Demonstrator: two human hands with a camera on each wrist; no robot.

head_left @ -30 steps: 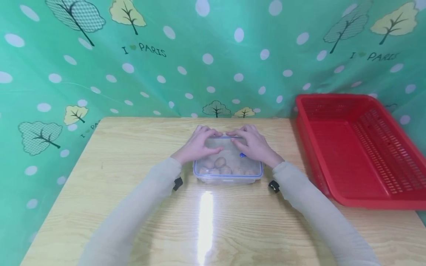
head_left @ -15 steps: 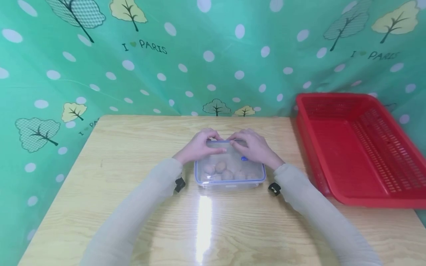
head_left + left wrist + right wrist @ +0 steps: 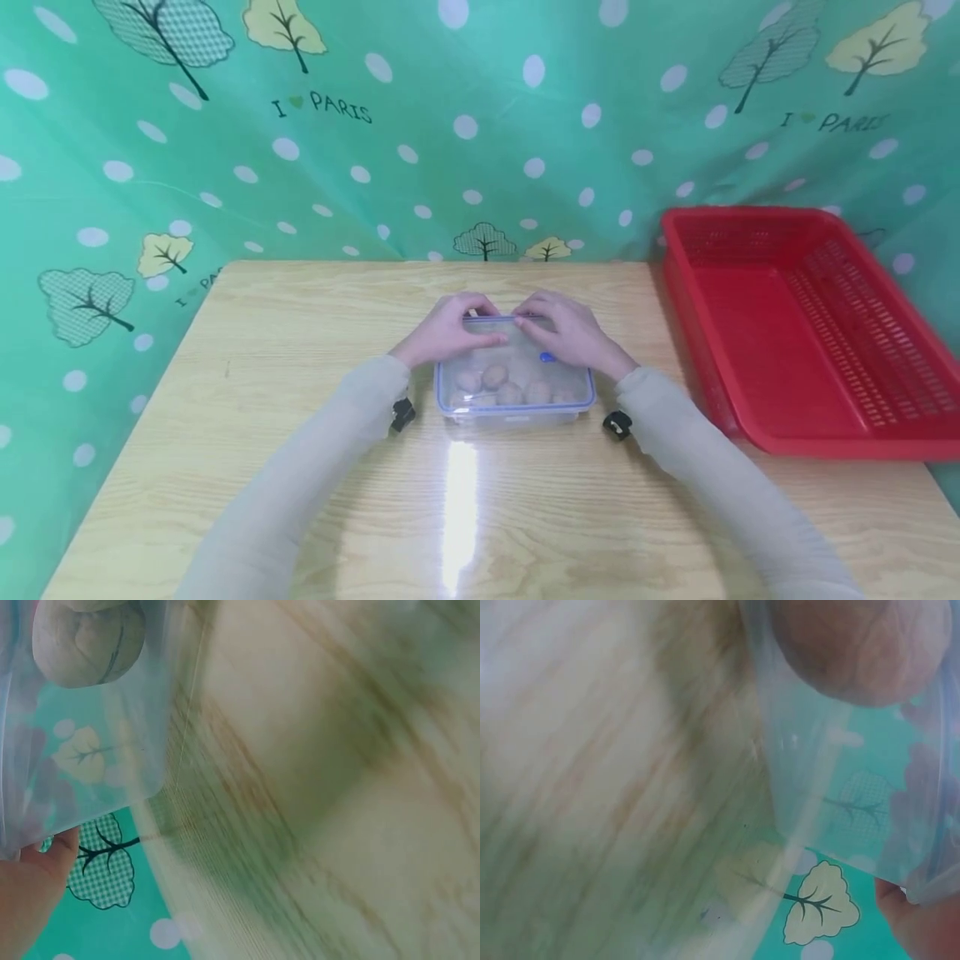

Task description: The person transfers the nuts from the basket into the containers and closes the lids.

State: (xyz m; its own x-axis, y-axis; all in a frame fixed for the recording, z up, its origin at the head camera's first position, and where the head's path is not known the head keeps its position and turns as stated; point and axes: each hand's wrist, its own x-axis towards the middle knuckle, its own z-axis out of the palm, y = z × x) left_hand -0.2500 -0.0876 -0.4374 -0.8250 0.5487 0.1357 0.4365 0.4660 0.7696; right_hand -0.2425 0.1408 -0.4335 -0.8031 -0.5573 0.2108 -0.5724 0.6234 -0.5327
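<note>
A clear plastic food container (image 3: 517, 411) with a blue-sealed lid stands on the wooden table. Several walnuts (image 3: 495, 377) show through the lid near its front side. My left hand (image 3: 447, 327) grips the far edge left of the middle, thumb lying on the lid and fingers bent over the back. Beside it, my right hand (image 3: 567, 329) holds the same edge the same way. In the left wrist view a walnut (image 3: 90, 645) appears through the container wall; another walnut (image 3: 866, 645) does so in the right wrist view. The fingertips behind the far edge are hidden.
A large red plastic basket (image 3: 780, 350) stands at the right of the table (image 3: 315, 333). A green patterned cloth (image 3: 420, 125) hangs behind the table's back edge. A small blue piece (image 3: 548, 357) sits on the lid by my right hand.
The container has shifted slightly toward me since the first frame. My fingers have bent further down behind its far edge. In the last half second the hands barely move.
</note>
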